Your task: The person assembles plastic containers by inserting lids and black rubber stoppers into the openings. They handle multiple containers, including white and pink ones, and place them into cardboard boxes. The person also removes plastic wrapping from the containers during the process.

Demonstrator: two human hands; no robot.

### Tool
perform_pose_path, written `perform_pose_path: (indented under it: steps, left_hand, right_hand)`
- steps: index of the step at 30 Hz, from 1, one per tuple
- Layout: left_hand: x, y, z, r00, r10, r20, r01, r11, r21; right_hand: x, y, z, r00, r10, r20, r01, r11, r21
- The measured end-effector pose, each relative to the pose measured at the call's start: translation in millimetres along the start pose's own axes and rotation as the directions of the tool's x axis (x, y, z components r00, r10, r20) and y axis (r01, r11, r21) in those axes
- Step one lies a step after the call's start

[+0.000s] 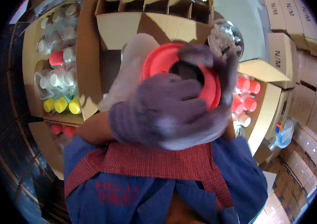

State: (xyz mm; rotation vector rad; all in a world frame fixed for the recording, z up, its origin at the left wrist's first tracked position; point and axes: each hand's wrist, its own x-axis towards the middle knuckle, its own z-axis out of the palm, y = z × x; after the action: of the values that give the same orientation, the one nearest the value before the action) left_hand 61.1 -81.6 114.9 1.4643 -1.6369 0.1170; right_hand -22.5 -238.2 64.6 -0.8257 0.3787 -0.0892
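A red ring-shaped thing (158,61) with a dark round middle is held up in front of my chest; its exact kind is unclear. My left hand (169,115), in a purple-grey knit glove, lies over its near side with the fingers closed across the rim. On its far right side my right hand (227,71), gloved the same way and smeared by motion, curls about the rim. A whitish, cloudy plastic wrap or bag (130,71) shows beside the ring on the left, partly hidden by my left hand.
To the left, an open carton (35,100) holds plastic-wrapped bottles with white, red and yellow caps. A divided carton (119,30) stands ahead. Behind my right hand is a metal bowl (238,37) of whitish pieces. Red-capped bottles (246,100) fill another carton; stacked boxes (313,100) line the right.
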Motion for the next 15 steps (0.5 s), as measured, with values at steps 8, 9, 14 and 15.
perform_pose_path:
  steps: [8,9,14,15]
  left_hand:
    - [29,-8,18,0.997,-0.056,-0.043,0.069,0.908,0.414]
    - [23,-3,39,0.994,-0.107,-0.025,0.107,0.883,0.456]
    - [13,2,17,0.923,-0.169,0.345,0.072,0.958,0.278]
    - [-1,-15,11,0.946,-0.121,0.302,0.085,0.988,0.132]
  right_hand:
    - [29,2,-5,0.989,-0.097,0.109,0.124,0.954,-0.274]
    - [34,7,-3,0.985,-0.079,0.156,0.114,0.966,-0.231]
    - [35,10,-8,0.974,-0.057,0.217,0.095,0.981,-0.168]
    - [26,8,-7,0.979,-0.061,0.193,0.106,0.967,-0.231]
